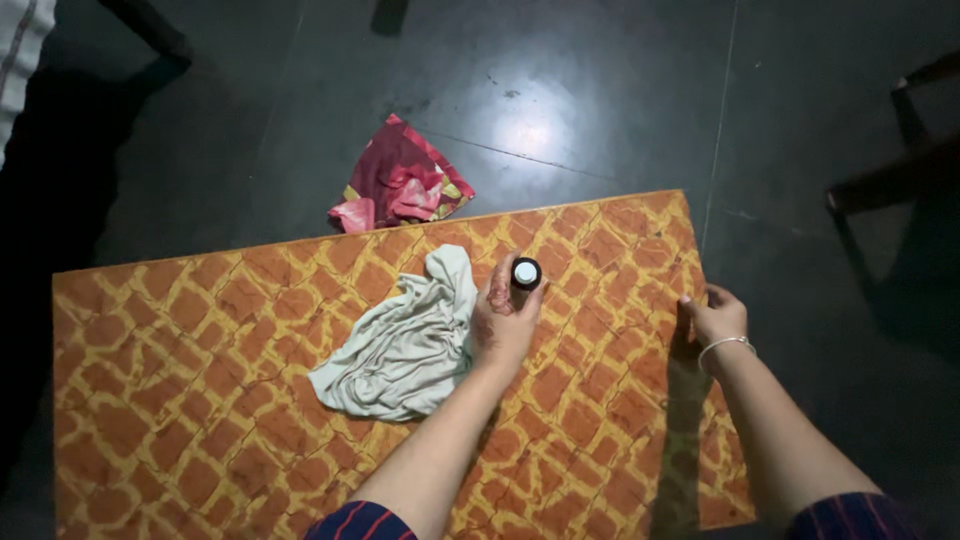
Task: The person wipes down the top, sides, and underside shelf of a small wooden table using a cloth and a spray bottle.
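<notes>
My left hand (505, 318) rests on the orange patterned tabletop (200, 370) and grips a small dark bottle with a pale round top (526, 272), held upright. A crumpled pale grey cloth (410, 340) lies on the table right beside that hand, touching it. My right hand (712, 318), with a thin bangle on the wrist, clasps the table's right edge with the fingers curled over it.
A crumpled pink and red cloth (400, 188) lies on the dark shiny floor just behind the table's far edge. Dark chair frames (900, 170) stand at the right. A dark shape with a striped cloth fills the far left.
</notes>
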